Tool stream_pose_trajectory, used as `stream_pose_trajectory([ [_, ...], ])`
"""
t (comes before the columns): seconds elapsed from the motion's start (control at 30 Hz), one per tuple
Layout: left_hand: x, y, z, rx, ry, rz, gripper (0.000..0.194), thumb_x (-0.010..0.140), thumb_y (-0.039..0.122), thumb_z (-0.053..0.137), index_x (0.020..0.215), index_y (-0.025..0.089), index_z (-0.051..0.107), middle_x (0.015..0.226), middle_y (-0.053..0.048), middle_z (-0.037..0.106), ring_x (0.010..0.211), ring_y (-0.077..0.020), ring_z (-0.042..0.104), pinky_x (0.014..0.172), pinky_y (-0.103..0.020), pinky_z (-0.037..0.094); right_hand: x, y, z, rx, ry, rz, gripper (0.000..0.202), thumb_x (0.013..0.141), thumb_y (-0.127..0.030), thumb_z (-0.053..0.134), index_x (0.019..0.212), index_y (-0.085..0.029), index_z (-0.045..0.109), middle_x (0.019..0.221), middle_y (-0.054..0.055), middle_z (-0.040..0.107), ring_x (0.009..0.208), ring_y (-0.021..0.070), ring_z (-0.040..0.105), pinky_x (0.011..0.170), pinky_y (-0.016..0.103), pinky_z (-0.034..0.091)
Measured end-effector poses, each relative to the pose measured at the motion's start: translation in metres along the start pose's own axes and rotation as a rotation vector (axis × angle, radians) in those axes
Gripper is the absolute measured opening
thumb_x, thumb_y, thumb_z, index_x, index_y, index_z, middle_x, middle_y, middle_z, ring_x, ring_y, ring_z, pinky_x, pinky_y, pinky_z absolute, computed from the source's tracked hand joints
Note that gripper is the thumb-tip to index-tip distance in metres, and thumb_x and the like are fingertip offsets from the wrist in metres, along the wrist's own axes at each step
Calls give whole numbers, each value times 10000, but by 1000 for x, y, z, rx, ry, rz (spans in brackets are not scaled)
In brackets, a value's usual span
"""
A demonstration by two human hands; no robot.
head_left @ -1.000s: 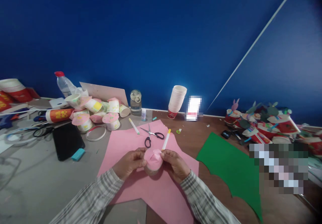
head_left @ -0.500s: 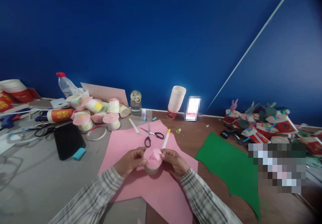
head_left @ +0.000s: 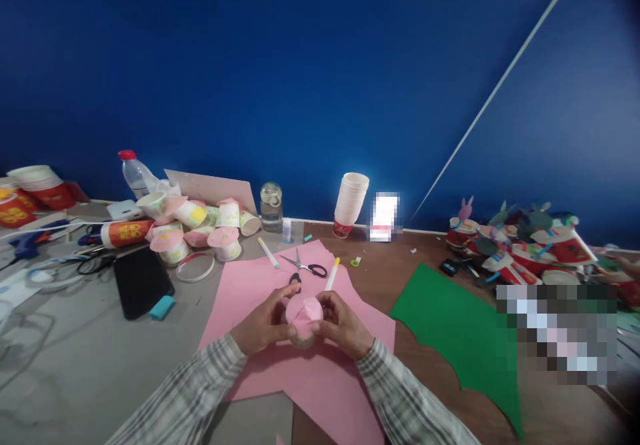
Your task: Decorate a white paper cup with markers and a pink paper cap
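Basically the pink-topped cup (head_left: 303, 317) sits btwn both hands, L hand (head_left: 261, 325) thumb + fingers clamped on its 8–10 o'clock side, R hand (head_left: 350, 328) pinching 2–4, neither one nearer, w/ scissors (head_left: 300, 269) just past it at 12.

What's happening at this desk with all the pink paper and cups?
A person's left hand and right hand hold a small cup with pink paper on its top, above a large pink sheet. Open scissors and a yellow-capped marker lie just beyond the hands. A green sheet is on the right, and a group of pink-topped cups sits on the left.
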State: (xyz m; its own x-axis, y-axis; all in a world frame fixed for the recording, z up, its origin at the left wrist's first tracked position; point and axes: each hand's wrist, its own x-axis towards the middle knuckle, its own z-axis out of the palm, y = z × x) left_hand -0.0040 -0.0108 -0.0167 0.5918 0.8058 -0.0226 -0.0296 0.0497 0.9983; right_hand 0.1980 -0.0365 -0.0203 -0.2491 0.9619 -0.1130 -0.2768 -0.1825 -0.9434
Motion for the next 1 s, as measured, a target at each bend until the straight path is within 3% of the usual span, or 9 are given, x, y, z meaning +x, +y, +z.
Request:
stream_pose_trajectory([
  [0.13, 1, 1, 3, -13, -23, 19, 628, 544, 480, 779, 1060, 233, 518, 1013, -30, 537, 980, -273, 490, 853, -377, 390, -2, 0, 3, -41, -44, -17, 536, 472, -249, 839, 944, -201, 588, 755, -20, 616, 638, 146, 543, 550, 217, 429],
  [0.23, 0, 1, 4, -28, -42, 13, 672, 540, 465, 792, 1095, 234, 490, 1040, -41, 548, 1000, -281, 491, 873, -398, 384, -2, 0, 1, -63, -69, -26, 528, 495, -261, 828, 962, -192, 593, 808, 1, 616, 703, 170, 558, 603, 241, 445],
  [0.43, -4, 1, 7, -60, -23, 44, 964, 423, 532, 823, 1227, 266, 362, 1347, -64, 325, 1253, -313, 207, 1050, -424, 188, -6, -4, 1, -156, -73, -29, 804, 460, -181, 834, 1172, -256, 470, 972, 10, 550, 795, 191, 558, 666, 264, 462],
  [0.53, -7, 5, 12, 39, 35, 38, 983, 445, 482, 834, 1255, 263, 322, 1353, -70, 318, 1245, -328, 227, 1049, -426, 207, -10, -8, 5, -244, -45, -38, 894, 465, -176, 825, 1250, -263, 407, 1041, 25, 507, 793, 193, 564, 640, 258, 475],
  [0.63, -8, 11, 18, 121, 40, 56, 840, 541, 421, 801, 1234, 278, 348, 1280, -57, 410, 1178, -312, 350, 1005, -407, 298, -12, -9, 7, -337, -26, -58, 881, 505, -208, 808, 1277, -271, 390, 1088, 42, 508, 837, 220, 576, 680, 291, 500],
  [0.77, -7, 13, 20, 199, 25, 134, 616, 642, 417, 724, 1169, 288, 432, 1148, -35, 505, 1074, -276, 460, 937, -364, 376, -12, -9, 7, -470, -19, -167, 745, 557, -215, 783, 1231, -279, 473, 1190, 54, 538, 1100, 289, 491, 945, 381, 412],
  [1.0, -7, 1, 9, 81, -6, 75, 842, 579, 654, 640, 1256, 267, 322, 1326, -53, 360, 1226, -314, 268, 1044, -421, 220, -11, -7, 5, -522, -46, -186, 717, 566, -173, 755, 1222, -273, 483, 1175, 60, 548, 1081, 285, 516, 949, 402, 411],
])
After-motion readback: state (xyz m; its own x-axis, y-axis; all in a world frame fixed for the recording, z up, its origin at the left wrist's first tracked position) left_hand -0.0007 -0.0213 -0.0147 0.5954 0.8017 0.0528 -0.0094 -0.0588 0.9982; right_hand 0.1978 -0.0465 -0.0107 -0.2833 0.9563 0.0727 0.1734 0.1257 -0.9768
